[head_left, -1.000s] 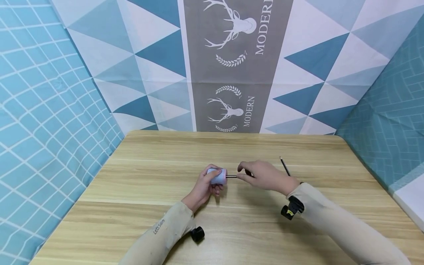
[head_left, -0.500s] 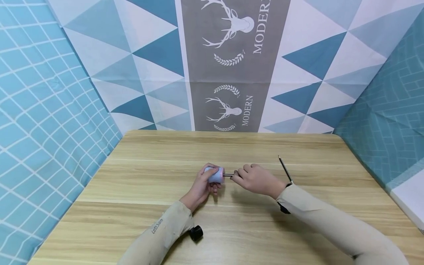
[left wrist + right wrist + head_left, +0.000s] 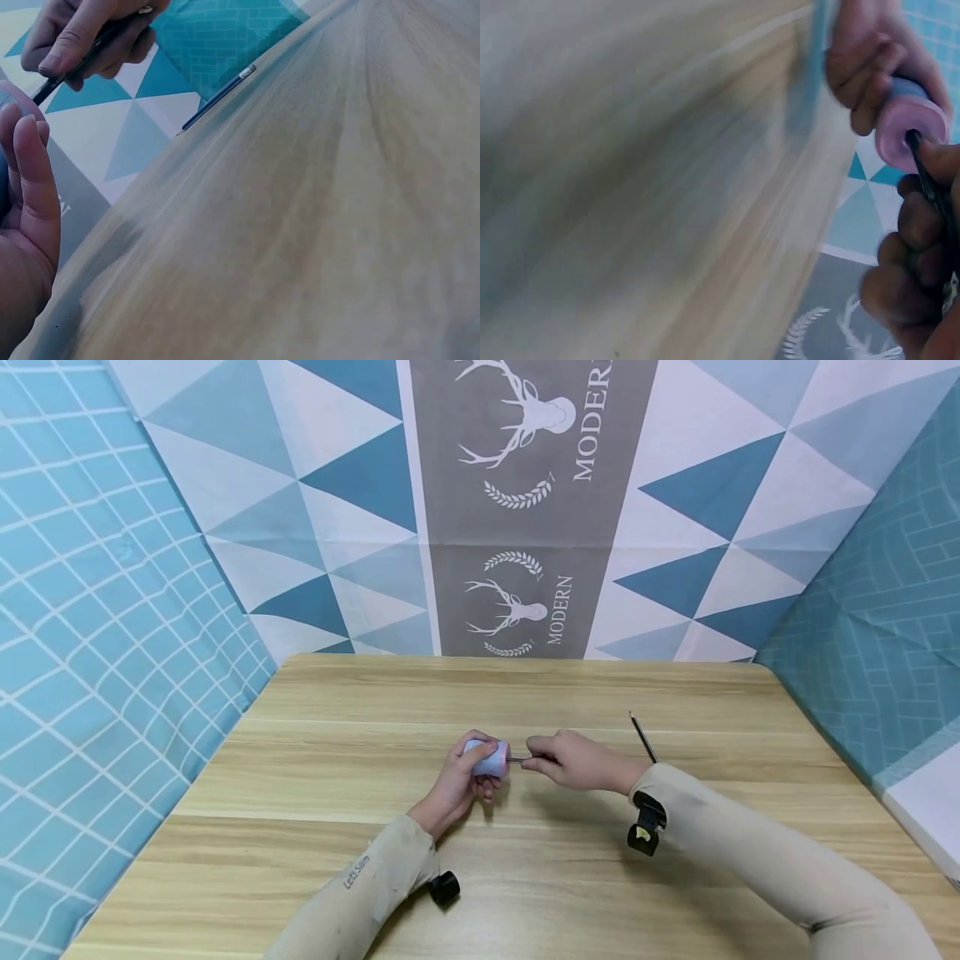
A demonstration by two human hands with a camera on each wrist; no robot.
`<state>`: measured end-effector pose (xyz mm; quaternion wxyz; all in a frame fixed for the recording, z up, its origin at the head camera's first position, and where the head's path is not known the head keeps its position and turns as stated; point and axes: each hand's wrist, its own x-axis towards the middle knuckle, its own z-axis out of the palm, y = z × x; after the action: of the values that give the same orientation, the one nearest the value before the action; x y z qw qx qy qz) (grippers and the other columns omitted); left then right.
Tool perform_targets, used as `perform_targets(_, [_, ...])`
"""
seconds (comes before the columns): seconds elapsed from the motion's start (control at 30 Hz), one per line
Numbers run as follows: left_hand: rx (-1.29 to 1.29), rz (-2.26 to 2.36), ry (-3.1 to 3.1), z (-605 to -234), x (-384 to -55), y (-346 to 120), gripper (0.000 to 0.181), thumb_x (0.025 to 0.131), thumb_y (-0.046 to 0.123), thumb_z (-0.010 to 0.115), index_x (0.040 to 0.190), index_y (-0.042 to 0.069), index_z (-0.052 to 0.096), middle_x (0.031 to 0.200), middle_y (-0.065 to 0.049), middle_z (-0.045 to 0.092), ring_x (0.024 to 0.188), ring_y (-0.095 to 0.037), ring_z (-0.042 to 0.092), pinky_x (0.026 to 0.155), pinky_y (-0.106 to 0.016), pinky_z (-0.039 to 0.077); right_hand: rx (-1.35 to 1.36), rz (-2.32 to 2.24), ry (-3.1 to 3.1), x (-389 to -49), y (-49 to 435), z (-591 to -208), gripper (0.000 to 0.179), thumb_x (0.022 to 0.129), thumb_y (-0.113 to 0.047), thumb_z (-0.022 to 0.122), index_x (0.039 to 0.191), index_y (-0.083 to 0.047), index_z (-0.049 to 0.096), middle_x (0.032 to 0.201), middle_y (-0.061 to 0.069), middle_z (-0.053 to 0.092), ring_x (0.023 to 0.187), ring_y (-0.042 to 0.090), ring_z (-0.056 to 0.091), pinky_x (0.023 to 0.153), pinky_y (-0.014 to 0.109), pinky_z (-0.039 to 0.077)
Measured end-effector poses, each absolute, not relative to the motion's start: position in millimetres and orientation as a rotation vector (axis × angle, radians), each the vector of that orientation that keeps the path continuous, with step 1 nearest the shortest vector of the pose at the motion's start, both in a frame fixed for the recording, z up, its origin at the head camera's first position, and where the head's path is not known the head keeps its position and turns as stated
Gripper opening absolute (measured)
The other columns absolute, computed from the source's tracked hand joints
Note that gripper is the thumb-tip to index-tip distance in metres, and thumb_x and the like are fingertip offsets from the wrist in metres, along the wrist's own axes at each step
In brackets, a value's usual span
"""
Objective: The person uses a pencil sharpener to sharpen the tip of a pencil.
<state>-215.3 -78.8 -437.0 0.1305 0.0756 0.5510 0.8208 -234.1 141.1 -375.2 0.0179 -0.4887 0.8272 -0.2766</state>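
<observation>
A light-blue cylindrical pencil sharpener [image 3: 487, 762] with a pink end lies on its side in my left hand [image 3: 455, 782], thumb across its top and fingers beneath. In the right wrist view its pink end shows a round hole, and a dark pencil [image 3: 924, 174] runs into it. My right hand [image 3: 576, 760] pinches this pencil between thumb and curled fingers, close to the sharpener. From the left wrist view, the pencil's pale rear end sticks out past the right hand's knuckles. The pencil's tip is hidden inside the sharpener.
Another dark pencil [image 3: 643, 737] lies on the wooden table [image 3: 337, 760] beyond the right wrist, partly covered by the sleeve in the head view. Patterned cloth walls rise behind and at both sides. A white surface [image 3: 926, 814] borders the table at the right.
My right hand has shifted slightly left and taken hold of the pencil. Its wrist rolled knuckles-up, then partly back. The left hand keeps its grip on the sharpener.
</observation>
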Motion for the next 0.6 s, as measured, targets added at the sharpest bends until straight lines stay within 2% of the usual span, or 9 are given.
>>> perform_targets(0.17, [0.245,2.387,1.602,-436,-214,-79,0.005,0.096,0.019,0.055,0.095,0.017,0.059,0.063,-0.008,0.061,0.041,-0.009,0.055,0.035,-0.023,0.048,-1.004,-1.136,2.251,-234,142,-369,0.032,0.103,-0.019,0.055,0.074,-0.010,0.044,0.055,-0.008,0.034,0.044,0.005,0.029,0.041,0.022,0.027])
perform_targets(0.3, [0.258,2.394,1.612,-436,-213,-79,0.005,0.095,0.018,0.055,0.095,0.019,0.060,0.063,-0.007,0.061,0.041,-0.010,0.056,0.034,-0.023,0.048,-0.690,-1.251,1.997,-237,145,-368,0.032,0.104,-0.020,0.053,0.082,0.002,0.047,0.047,-0.004,0.033,0.038,0.009,0.024,0.035,0.024,0.022])
perform_targets(0.4, [0.271,2.403,1.609,-436,-213,-78,0.006,0.094,0.017,0.056,0.095,0.020,0.061,0.062,-0.006,0.061,0.041,-0.010,0.056,0.034,-0.024,0.048,-0.538,-1.311,1.836,-240,147,-369,0.031,0.104,-0.022,0.052,0.088,0.005,0.050,0.046,-0.005,0.032,0.038,0.008,0.025,0.036,0.023,0.021])
perform_targets(0.6, [0.287,2.394,1.632,-436,-213,-78,0.006,0.094,0.018,0.056,0.095,0.020,0.061,0.063,-0.007,0.062,0.041,-0.010,0.057,0.034,-0.024,0.049,-0.414,-1.335,1.688,-244,148,-368,0.026,0.105,-0.023,0.050,0.089,-0.003,0.052,0.045,-0.006,0.030,0.039,0.007,0.025,0.038,0.021,0.020])
